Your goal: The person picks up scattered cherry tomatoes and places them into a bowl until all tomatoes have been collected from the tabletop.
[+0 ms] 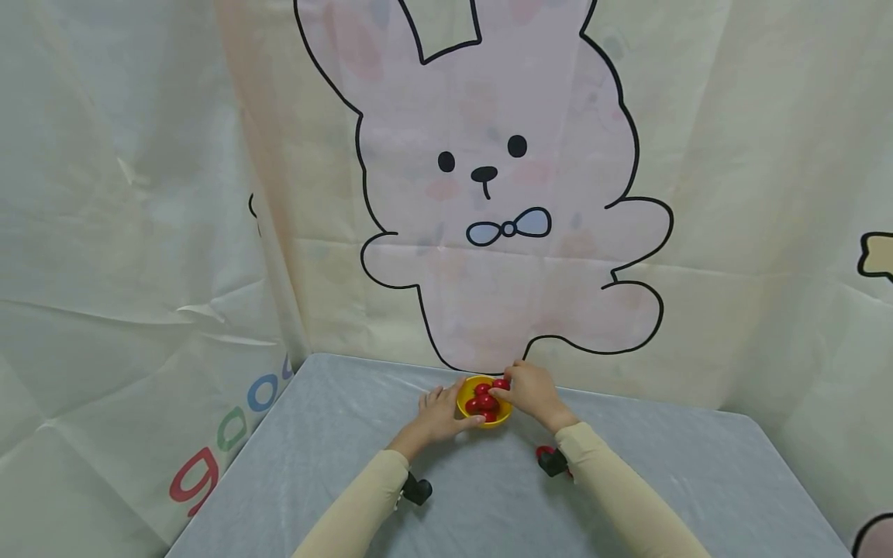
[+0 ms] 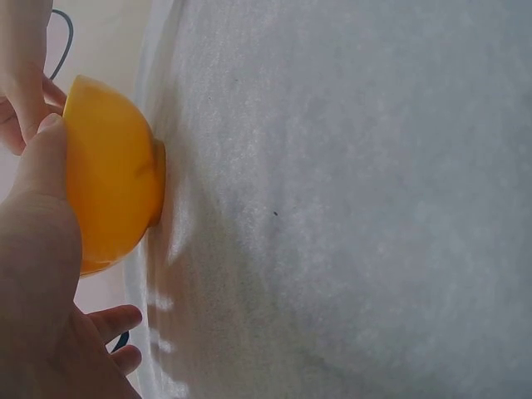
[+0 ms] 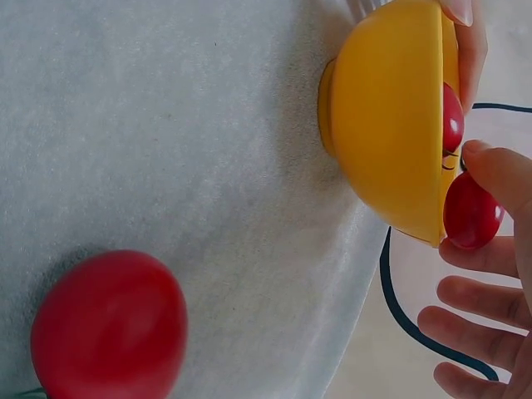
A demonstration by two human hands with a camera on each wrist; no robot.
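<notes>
A yellow bowl (image 1: 463,411) with several red cherry tomatoes (image 1: 486,402) in it stands near the table's back edge. My left hand (image 1: 438,415) grips its left side, the thumb (image 2: 46,162) against the near side at the rim. At the bowl's right rim, my right hand (image 1: 533,389) pinches one cherry tomato (image 3: 472,212) between thumb and forefinger, the other fingers spread. Another tomato (image 3: 451,120) shows just inside the rim in the right wrist view. A loose tomato (image 3: 112,328) lies on the table, nearer the right wrist camera.
A grey cloth covers the table (image 1: 481,496). Behind it hangs a curtain (image 1: 488,294) printed with a rabbit, close to the bowl. Dark wrist cameras (image 1: 416,490) sit under both forearms; red peeks out beside the right one (image 1: 553,463).
</notes>
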